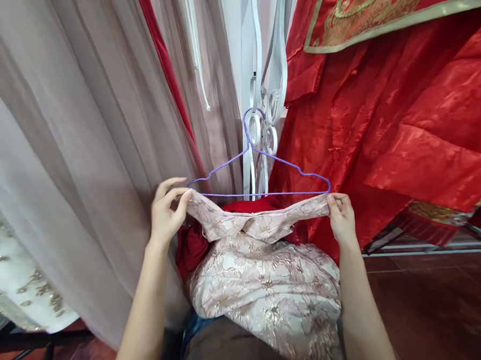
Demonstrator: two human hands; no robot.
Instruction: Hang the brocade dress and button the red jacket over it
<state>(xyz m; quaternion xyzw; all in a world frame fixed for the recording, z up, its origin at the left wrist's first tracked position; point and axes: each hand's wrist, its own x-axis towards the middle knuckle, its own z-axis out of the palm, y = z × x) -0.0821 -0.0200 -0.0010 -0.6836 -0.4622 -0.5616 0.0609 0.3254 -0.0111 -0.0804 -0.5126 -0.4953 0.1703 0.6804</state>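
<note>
A pale pink brocade dress (267, 289) with a gold floral pattern spreads out in front of me, its off-shoulder band stretched sideways. My left hand (168, 211) pinches the band's left end between thumb and fingers. At the opposite end, my right hand (342, 216) pinches the other shoulder strap. Just above the band is a purple hanger (272, 194), its lower corners close to my fingertips. Its hook is up by a white scrolled metal stand (254, 129). Dark red fabric (192, 247) shows behind the dress on the left.
Long greyish-pink curtains (86, 113) hang at the left, with a red strip running down them. Red satin garments (388, 128) fill the right side. A white embellished garment (21, 276) is at lower left. Brown floor tiles (431, 308) show at lower right.
</note>
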